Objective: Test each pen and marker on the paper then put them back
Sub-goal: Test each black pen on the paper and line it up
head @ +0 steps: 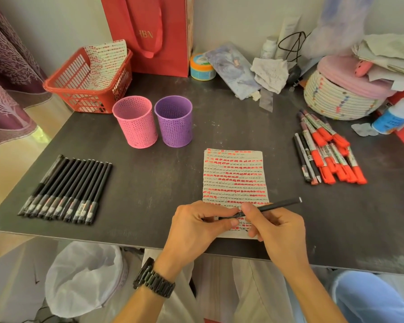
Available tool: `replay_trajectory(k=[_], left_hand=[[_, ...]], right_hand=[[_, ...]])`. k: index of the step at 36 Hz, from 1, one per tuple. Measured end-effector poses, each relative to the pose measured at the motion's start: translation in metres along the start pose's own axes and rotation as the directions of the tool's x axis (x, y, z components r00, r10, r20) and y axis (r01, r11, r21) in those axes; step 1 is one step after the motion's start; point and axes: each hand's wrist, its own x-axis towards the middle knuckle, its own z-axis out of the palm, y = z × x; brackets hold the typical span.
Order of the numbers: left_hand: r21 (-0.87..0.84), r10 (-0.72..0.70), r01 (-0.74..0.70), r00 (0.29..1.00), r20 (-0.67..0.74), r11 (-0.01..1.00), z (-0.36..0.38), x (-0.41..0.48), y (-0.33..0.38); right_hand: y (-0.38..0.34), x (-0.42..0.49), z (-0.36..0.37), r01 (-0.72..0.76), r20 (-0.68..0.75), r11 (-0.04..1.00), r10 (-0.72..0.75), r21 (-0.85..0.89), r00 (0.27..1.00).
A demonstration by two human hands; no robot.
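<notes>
Down on the table (149, 183), over the near end of the crowded paper (234, 178), the left hand (196, 224) pinches the tip end and the right hand (278, 231) grips the barrel of one pen (278, 206), so a hard tug could smear ink or shove the sheet off the edge.

soft, even indoor light; wide-angle bending at edges.

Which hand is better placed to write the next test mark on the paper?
Probably the right hand: it grips the pen by the barrel over the paper, while the left hand only pinches its tip end.
</notes>
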Motion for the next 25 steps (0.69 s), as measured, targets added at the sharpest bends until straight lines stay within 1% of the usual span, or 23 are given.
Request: replay_trajectory(k=[3, 7, 9, 11, 13, 16, 20, 25], left_hand=[[0.027, 0.053, -0.053, 0.998, 0.022, 0.998, 0.004, -0.001, 0.001], [0.000, 0.013, -0.013, 1.000, 0.014, 1.000, 0.002, -0.002, 0.002], [-0.011, -0.008, 0.009, 0.999, 0.039, 1.000, 0.001, -0.002, 0.002], [-0.002, -0.026, 0.026, 0.999, 0.039, 1.000, 0.000, -0.002, 0.003], [0.010, -0.025, 0.025, 0.999, 0.034, 1.000, 0.000, -0.002, 0.003], [0.011, -0.035, 0.034, 0.999, 0.040, 0.999, -0.001, -0.003, 0.003], [0.013, -0.006, 0.006, 1.000, 0.015, 1.000, 0.000, -0.004, 0.002], [0.024, 0.009, -0.008, 1.000, -0.020, 1.000, -0.001, -0.005, 0.001]], right_hand=[[0.002, -0.002, 0.006, 0.024, 0.017, 0.999, -0.024, -0.027, 1.000], [-0.001, -0.002, 0.006, 0.032, 0.024, 0.999, -0.031, -0.004, 0.999], [-0.001, -0.002, 0.002, 0.022, 0.027, 0.998, -0.023, 0.054, 0.999], [0.000, -0.002, -0.001, -0.007, 0.008, 0.988, 0.006, 0.154, 1.000], [0.001, -0.001, -0.003, -0.032, -0.007, 0.982, 0.034, 0.186, 0.999], [0.003, -0.002, -0.003, -0.029, 0.010, 0.992, 0.028, 0.119, 1.000], [0.007, -0.005, 0.000, 0.064, 0.070, 0.997, -0.062, -0.036, 0.996], [0.009, -0.005, 0.001, 0.089, 0.099, 0.995, -0.084, -0.054, 0.992]])
